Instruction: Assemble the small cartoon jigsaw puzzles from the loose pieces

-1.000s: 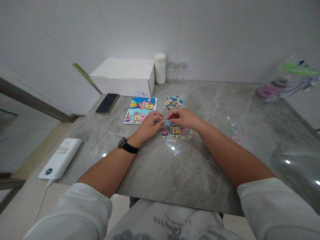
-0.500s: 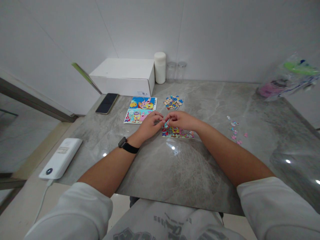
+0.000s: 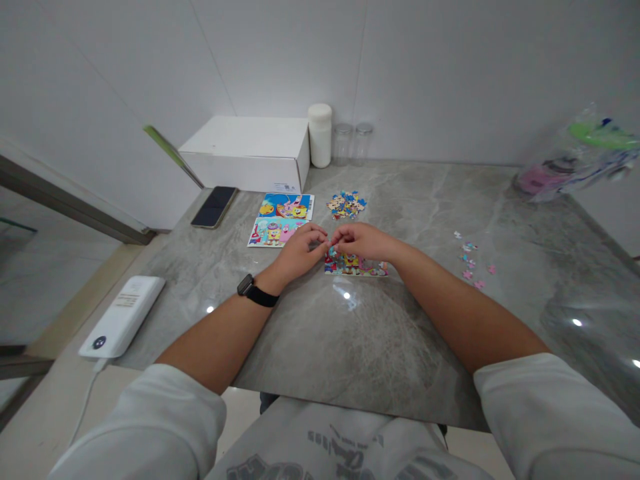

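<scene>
A partly assembled jigsaw puzzle (image 3: 354, 269) with bright cartoon figures lies on the grey table. At its left edge rests my left hand (image 3: 303, 248), fingers curved and thumb apart from them, with nothing visible between. My right hand (image 3: 361, 240) reaches over the puzzle's upper left part, thumb and fingertips pinched on a small puzzle piece that is mostly hidden. The right hand also covers the puzzle's upper edge. Just behind the hands sits a heap of loose puzzle pieces (image 3: 347, 205). Left of it lies a printed cartoon picture sheet (image 3: 273, 230), partly covered by my left hand.
Several scattered pieces (image 3: 468, 262) lie to the right. A phone (image 3: 215, 207), a white box (image 3: 245, 157), a white bottle (image 3: 320, 137) and two clear jars (image 3: 343, 145) stand toward the back. A white power bank (image 3: 123, 317) is at left, a plastic bag (image 3: 575, 160) at far right.
Almost nothing differs. My right fingertips shift very slightly at the puzzle's upper left corner; my left hand stays in place.
</scene>
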Tool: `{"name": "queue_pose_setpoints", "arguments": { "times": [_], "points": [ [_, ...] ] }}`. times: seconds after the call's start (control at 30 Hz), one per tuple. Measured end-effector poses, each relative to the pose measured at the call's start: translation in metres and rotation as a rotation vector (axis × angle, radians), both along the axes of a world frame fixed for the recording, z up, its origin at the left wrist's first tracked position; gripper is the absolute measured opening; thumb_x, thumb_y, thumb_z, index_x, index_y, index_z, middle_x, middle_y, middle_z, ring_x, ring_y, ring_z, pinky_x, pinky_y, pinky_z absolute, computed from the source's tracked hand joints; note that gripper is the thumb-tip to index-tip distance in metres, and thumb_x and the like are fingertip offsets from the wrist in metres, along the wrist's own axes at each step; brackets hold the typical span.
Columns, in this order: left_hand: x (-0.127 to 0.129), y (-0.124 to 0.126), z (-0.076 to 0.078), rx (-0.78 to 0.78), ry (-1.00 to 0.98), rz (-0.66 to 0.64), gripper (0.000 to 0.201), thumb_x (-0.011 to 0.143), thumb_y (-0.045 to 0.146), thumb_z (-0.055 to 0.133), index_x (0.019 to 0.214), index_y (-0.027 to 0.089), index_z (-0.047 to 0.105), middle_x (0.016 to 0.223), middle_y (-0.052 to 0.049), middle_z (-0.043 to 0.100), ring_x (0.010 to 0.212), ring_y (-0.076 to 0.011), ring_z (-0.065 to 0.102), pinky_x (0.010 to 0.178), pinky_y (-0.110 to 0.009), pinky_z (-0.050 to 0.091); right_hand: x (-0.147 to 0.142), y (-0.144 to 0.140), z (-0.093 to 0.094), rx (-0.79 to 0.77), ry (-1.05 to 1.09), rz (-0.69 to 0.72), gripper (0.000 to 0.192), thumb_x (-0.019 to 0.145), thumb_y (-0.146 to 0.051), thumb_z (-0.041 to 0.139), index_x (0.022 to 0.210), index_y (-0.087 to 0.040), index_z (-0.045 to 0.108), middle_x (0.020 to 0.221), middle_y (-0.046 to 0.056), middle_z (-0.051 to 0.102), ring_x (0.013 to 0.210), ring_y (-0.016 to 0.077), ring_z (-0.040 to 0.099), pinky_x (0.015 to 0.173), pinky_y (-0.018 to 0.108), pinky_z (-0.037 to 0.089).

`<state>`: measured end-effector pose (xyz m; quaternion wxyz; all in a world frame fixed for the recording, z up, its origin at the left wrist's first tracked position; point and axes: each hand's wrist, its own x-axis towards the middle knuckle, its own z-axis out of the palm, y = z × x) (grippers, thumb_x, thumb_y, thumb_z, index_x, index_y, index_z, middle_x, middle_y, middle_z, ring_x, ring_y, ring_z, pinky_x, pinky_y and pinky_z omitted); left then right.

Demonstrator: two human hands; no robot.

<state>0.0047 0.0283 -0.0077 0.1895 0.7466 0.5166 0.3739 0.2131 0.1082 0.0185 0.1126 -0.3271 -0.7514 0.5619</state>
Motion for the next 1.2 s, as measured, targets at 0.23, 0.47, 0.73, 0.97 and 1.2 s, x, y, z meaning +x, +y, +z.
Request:
{"name": "queue_pose_setpoints", "arguments": {
  "times": [0.23,0.47,0.73,0.97,1.2],
  "points": [
    [0.002,-0.002,0.002,0.006,-0.007,-0.001,0.013,0.098,0.03,0.067,0.089,0.022,0.072,0.111,-0.007,0.07,0.109,-0.0212,0.067,0.105,-0.042,0.053,0.0,0.0,0.001,0.063,-0.016,0.009,0.013,0.076,-0.023,0.069,0.088,-0.019,0.07,0.068,-0.004,0.07,0.06,0.0115,0.059,0.058,0.023,0.043],
    [0.003,-0.003,0.002,0.014,-0.008,-0.002,0.011,0.098,0.028,0.067,0.089,0.021,0.071,0.112,-0.007,0.069,0.11,-0.021,0.067,0.104,-0.042,0.054,0.001,-0.001,0.002,0.056,-0.024,0.016,0.015,0.078,-0.024,0.067,0.092,-0.02,0.071,0.067,-0.004,0.07,0.058,0.0126,0.059,0.055,0.023,0.042],
    [0.004,-0.004,0.004,0.015,-0.029,0.01,0.011,0.098,0.027,0.067,0.089,0.021,0.07,0.112,-0.007,0.069,0.109,-0.0203,0.066,0.104,-0.041,0.053,0.003,-0.003,0.005,0.081,-0.017,0.043,0.016,0.081,-0.033,0.069,0.089,-0.02,0.071,0.069,-0.003,0.07,0.059,0.012,0.058,0.057,0.024,0.042],
    [0.008,-0.006,0.009,0.009,-0.042,0.04,0.011,0.098,0.024,0.064,0.088,0.021,0.068,0.109,-0.006,0.068,0.108,-0.0206,0.065,0.104,-0.041,0.053,0.005,0.001,0.001,0.085,-0.06,0.078,0.024,0.076,-0.043,0.075,0.082,-0.02,0.071,0.065,-0.004,0.065,0.058,0.0129,0.054,0.056,0.026,0.041],
    [0.009,-0.007,0.008,0.018,-0.038,0.01,0.009,0.096,0.023,0.066,0.088,0.021,0.068,0.107,-0.006,0.068,0.106,-0.0213,0.065,0.102,-0.041,0.052,0.008,0.008,0.008,0.147,-0.005,-0.079,0.024,0.076,-0.043,0.073,0.081,-0.019,0.069,0.068,-0.002,0.064,0.064,0.0139,0.056,0.061,0.027,0.044]
  ]
}}
